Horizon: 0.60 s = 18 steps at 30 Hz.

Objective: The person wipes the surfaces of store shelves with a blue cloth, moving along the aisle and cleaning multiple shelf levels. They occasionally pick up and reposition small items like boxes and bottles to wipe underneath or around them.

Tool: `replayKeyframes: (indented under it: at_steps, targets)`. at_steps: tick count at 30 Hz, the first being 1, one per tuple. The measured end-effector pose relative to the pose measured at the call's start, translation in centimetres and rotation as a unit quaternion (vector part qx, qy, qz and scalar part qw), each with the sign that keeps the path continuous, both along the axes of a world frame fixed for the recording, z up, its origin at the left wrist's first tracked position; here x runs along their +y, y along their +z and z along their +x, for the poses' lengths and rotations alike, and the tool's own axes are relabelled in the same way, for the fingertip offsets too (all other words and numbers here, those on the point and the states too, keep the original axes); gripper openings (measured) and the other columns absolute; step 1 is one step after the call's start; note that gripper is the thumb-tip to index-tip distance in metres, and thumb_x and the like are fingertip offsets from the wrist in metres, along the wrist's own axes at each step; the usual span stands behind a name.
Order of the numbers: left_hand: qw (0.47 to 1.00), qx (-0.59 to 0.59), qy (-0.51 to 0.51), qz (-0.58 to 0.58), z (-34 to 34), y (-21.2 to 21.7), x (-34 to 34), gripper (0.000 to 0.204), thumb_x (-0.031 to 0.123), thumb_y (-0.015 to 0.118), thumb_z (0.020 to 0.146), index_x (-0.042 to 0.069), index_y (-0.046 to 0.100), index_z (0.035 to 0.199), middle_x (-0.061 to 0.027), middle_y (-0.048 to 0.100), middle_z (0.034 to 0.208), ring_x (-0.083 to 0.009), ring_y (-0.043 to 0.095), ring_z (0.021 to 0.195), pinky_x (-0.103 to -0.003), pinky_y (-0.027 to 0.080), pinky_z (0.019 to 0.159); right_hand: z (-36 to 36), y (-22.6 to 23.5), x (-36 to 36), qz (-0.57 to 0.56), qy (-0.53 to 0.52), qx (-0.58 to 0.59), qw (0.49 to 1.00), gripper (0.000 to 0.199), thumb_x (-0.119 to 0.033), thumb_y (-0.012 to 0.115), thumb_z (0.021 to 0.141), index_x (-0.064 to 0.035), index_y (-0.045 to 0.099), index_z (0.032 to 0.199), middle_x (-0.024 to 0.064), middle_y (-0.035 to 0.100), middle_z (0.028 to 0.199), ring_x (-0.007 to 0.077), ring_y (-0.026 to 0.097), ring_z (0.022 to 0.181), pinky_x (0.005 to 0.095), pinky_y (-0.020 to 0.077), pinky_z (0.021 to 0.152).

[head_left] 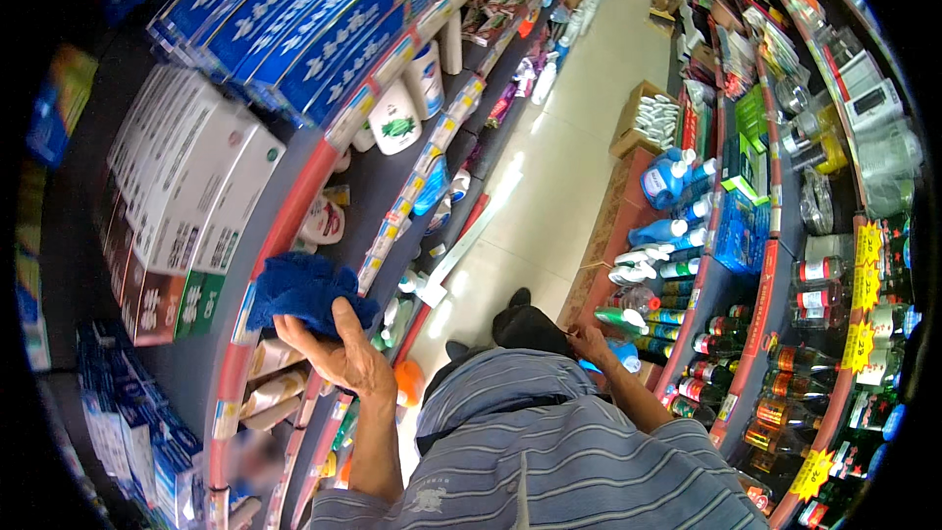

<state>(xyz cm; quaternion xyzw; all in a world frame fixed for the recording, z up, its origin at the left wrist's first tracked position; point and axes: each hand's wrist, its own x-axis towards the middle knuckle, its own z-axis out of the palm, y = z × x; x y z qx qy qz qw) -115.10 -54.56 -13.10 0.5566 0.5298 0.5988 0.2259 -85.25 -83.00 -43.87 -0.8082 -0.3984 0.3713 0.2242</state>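
My left hand is raised to the shelf on the left and closed on a bunched dark blue cloth. The cloth lies against the red front edge of the shelf, its folds covering part of the price strip. White pump bottles stand a little farther along on the level below. Down by my dark trousers, my right hand has its fingers curled together; whatever they hold, if anything, is too small to make out. Bottles on the right-hand shelf are nearest to it.
Blue toothpaste-like boxes and white cartons fill the left shelf. A tiled aisle runs ahead between the shelves. On the right are blue jugs, an open cardboard box of white bottles, and dark drink bottles.
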Motion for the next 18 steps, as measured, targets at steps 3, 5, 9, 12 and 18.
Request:
replayKeyframes:
  at_steps: [3, 5, 9, 12, 18]
  targets:
    - [0.999, -0.033, 0.023, -0.005, 1.7, -1.3, 0.8, 0.059, 0.011, 0.066, 0.094, -0.002, 0.038, 0.145, -0.0142, 0.047, 0.136, -0.0228, 0.051, 0.115, -0.034, 0.043, 0.101, 0.8, -0.5, -1.0, -0.075, -0.092, 0.075, 0.99, 0.022, -0.015, 0.063, 0.086, -0.0002, 0.063, 0.102, 0.0162, 0.068, 0.074, 0.0204, 0.069, 0.065, 0.0342, 0.0538, 0.057]
    - [0.997, -0.062, 0.043, 0.016, 3.0, -1.6, 1.5, 0.06, 0.014, 0.067, 0.094, -0.003, 0.039, 0.145, -0.014, 0.057, 0.129, -0.0223, 0.057, 0.105, -0.033, 0.049, 0.093, 2.3, -0.8, -0.6, -0.091, -0.112, 0.098, 0.985, 0.026, -0.018, 0.064, 0.085, 0.0002, 0.063, 0.103, 0.0197, 0.068, 0.076, 0.0261, 0.071, 0.068, 0.0375, 0.0552, 0.061]
    - [0.984, -0.173, -0.023, 0.031, 8.5, -0.8, 2.3, 0.059, 0.011, 0.066, 0.094, 0.001, 0.038, 0.146, -0.016, 0.057, 0.129, -0.0231, 0.061, 0.105, -0.035, 0.055, 0.089, 6.2, -3.7, 0.8, -0.044, -0.072, -0.035, 0.996, 0.025, -0.018, 0.062, 0.084, -0.003, 0.065, 0.103, 0.0212, 0.07, 0.085, 0.0383, 0.071, 0.082, 0.0438, 0.0565, 0.073]
    - [0.982, -0.165, -0.089, -0.01, 13.4, 0.7, 3.4, 0.06, 0.011, 0.066, 0.093, -0.002, 0.038, 0.145, -0.0167, 0.057, 0.13, -0.0246, 0.061, 0.104, -0.035, 0.054, 0.09, 9.5, -4.4, 2.9, -0.03, -0.095, -0.102, 0.99, 0.026, -0.019, 0.062, 0.084, -0.0022, 0.066, 0.104, 0.0216, 0.07, 0.084, 0.0375, 0.071, 0.084, 0.0435, 0.0562, 0.076]
    - [0.978, -0.183, -0.085, -0.044, 22.9, 1.8, 6.4, 0.065, 0.016, 0.068, 0.092, -0.003, 0.038, 0.146, -0.0168, 0.057, 0.129, -0.0252, 0.06, 0.102, -0.035, 0.052, 0.091, 17.9, -2.7, 5.0, -0.039, -0.151, 0.001, 0.988, 0.027, -0.021, 0.06, 0.087, -0.0018, 0.065, 0.106, 0.0199, 0.07, 0.08, 0.0274, 0.072, 0.075, 0.039, 0.0567, 0.062]
